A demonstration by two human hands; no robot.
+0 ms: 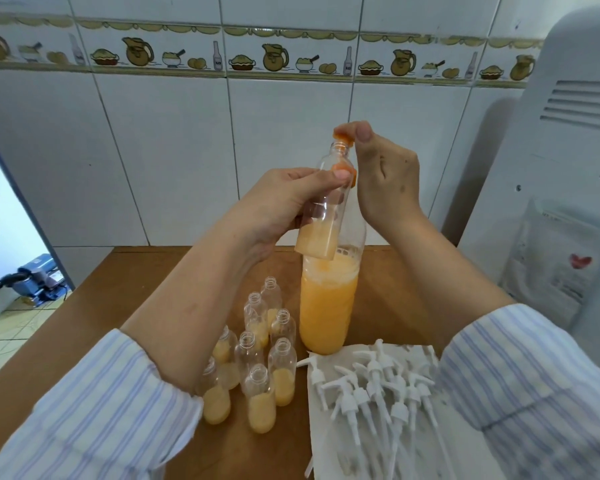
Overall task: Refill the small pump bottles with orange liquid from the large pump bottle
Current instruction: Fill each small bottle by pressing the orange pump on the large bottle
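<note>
Both forearms reach forward over a brown table (94,306), sleeves of a striped shirt pushed back toward the elbows. The left hand (284,206) is raised well above the table, wrist bent, its fingers curled round a small clear bottle (326,206) held upright with a slight tilt; the thumb lies across the front of the bottle near its shoulder. This small bottle holds a little pale orange liquid in its bottom part, and its open neck sits just under the orange pump head (343,137).

The right hand (385,174) is raised higher, palm turned toward the left, with thumb and forefinger pinched on the orange pump head (the other fingers are folded loosely behind). That pump belongs to the large bottle (328,306), which stands on the table directly behind the held bottle and is about half full of orange liquid.

Near the left forearm stands a cluster of small open bottles (257,362), each with some orange liquid at the bottom. To their right, a white cloth (329,445) carries a heap of white pump tops (378,386). Tiled wall behind.
</note>
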